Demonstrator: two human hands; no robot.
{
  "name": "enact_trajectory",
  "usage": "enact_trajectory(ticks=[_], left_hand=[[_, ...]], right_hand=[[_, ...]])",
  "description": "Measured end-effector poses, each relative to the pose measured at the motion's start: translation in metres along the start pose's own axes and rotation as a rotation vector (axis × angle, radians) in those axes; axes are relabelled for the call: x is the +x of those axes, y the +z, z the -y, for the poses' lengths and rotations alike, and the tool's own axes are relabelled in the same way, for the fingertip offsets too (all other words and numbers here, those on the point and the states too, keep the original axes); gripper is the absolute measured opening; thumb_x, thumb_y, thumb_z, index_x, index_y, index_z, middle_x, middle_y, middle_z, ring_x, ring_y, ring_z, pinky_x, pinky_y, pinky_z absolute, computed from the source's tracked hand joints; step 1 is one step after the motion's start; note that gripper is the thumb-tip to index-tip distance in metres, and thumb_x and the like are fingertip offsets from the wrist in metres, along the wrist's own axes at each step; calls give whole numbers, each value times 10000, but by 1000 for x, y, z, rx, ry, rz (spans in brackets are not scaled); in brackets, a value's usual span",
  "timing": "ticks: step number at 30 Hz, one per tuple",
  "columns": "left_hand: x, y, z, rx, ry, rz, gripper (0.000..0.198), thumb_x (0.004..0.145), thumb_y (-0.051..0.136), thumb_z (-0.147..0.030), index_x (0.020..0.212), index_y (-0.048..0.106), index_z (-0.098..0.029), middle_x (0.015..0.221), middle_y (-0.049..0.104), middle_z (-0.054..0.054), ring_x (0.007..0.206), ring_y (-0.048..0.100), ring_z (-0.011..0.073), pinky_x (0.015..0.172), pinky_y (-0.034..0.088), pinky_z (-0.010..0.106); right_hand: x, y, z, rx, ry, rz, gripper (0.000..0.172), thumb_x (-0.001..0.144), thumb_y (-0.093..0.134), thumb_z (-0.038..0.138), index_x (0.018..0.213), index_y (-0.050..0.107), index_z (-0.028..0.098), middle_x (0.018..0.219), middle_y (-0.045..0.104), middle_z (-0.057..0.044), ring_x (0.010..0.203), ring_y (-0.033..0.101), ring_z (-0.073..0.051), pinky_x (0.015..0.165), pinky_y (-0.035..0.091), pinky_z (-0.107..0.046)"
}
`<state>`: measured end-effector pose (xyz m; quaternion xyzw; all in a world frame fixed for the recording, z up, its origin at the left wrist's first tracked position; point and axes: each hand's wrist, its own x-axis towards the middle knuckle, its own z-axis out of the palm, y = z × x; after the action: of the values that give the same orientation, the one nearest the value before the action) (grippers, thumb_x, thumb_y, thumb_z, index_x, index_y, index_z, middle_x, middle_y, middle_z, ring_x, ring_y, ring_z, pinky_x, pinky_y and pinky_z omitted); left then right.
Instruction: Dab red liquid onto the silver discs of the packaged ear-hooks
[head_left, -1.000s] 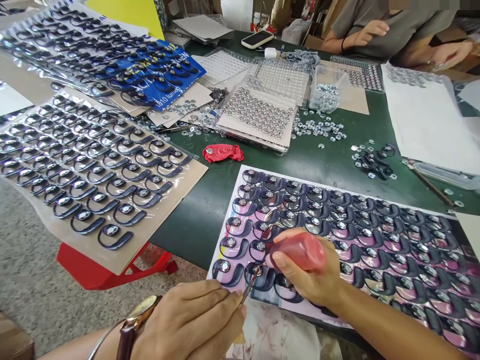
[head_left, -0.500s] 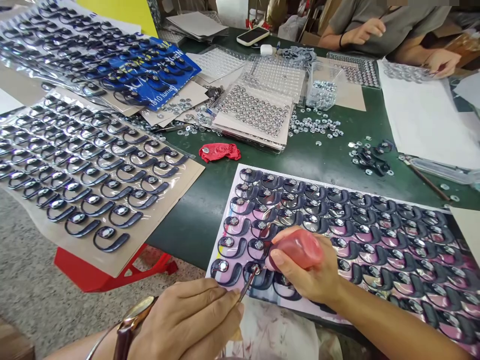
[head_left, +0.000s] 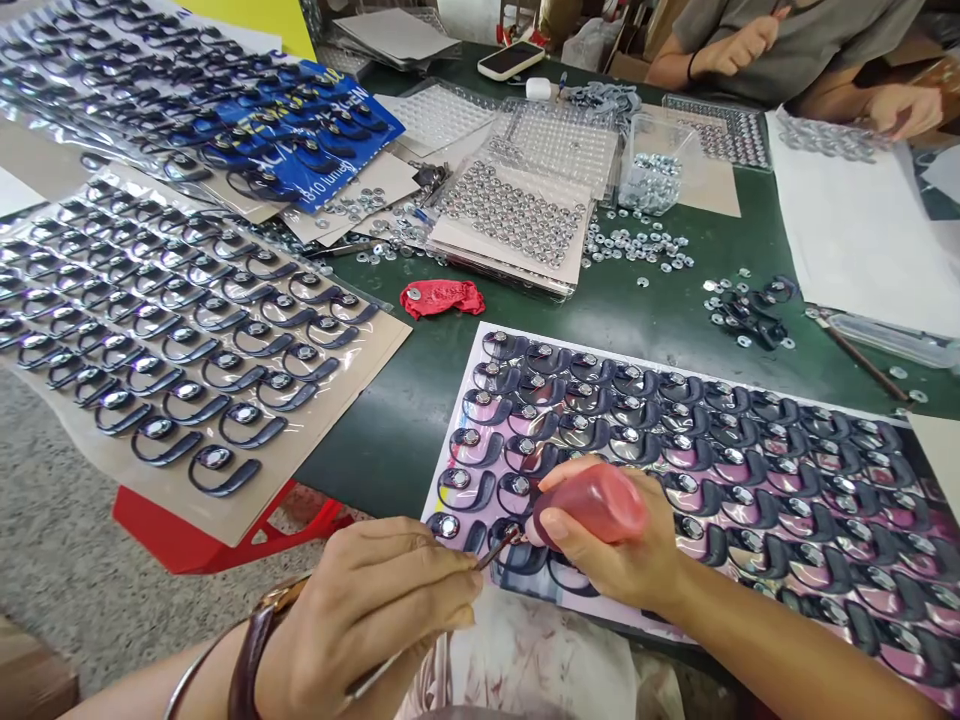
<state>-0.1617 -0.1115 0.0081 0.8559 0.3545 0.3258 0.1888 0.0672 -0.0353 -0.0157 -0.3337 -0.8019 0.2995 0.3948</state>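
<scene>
My left hand [head_left: 397,600], with a watch and bangle on its wrist, grips a thin pointed tool [head_left: 496,548]. The tip touches or nearly touches a small silver disc on a dark curved piece in the bottom row of the near sheet [head_left: 466,375]. My right hand [head_left: 637,550] is wrapped round a soft red squeeze bottle [head_left: 600,502], its nozzle pointing left, close to the tool tip. Rows of dark hooked pieces with silver discs cover this sheet. What lies under my right hand is hidden.
Another sheet of hooked pieces [head_left: 330,415] lies at left, with a blue one [head_left: 375,130] behind. A red scrap [head_left: 442,298], stacked disc trays [head_left: 510,215], a clear tub [head_left: 652,180], loose discs and a phone [head_left: 510,60] are farther back. Across the table, a person's hands [head_left: 907,110] work.
My left hand has shifted slightly left and turned, with more of the tool's rear end showing. My right hand and the bottle stay nearly in place. The view has moved a little.
</scene>
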Motion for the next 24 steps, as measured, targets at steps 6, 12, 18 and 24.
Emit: enact_trajectory(ticks=[6,12,18,24], left_hand=[[10,2,1,-94,-182,-91,169,900,487,-123,949,648,-134,849,725,34,720,676,110,696,555,213],[9,3,1,-115,-183,-107,175,890,484,-103,945,649,-119,860,718,27,721,673,105,693,547,208],[12,-3,-2,6,-28,-49,207,903,451,-110,987,641,-106,883,720,84,752,666,147,686,538,252],[14,-7,-1,39,94,-11,274,898,384,-101,989,639,-58,898,710,104,740,657,161,713,534,273]], right_hand=[[1,-1,2,-39,-115,33,238,781,660,408,873,623,191,678,721,-8,545,681,-143,499,543,-231],[6,-30,10,203,166,104,338,778,661,484,991,615,225,751,719,-13,538,670,-147,503,559,-249],[30,-54,5,360,388,302,435,803,533,623,847,663,210,873,705,-58,740,691,-188,644,582,-274],[30,-69,-25,644,606,399,608,814,420,692,1170,564,220,1073,682,-154,858,701,-258,600,567,-299]])
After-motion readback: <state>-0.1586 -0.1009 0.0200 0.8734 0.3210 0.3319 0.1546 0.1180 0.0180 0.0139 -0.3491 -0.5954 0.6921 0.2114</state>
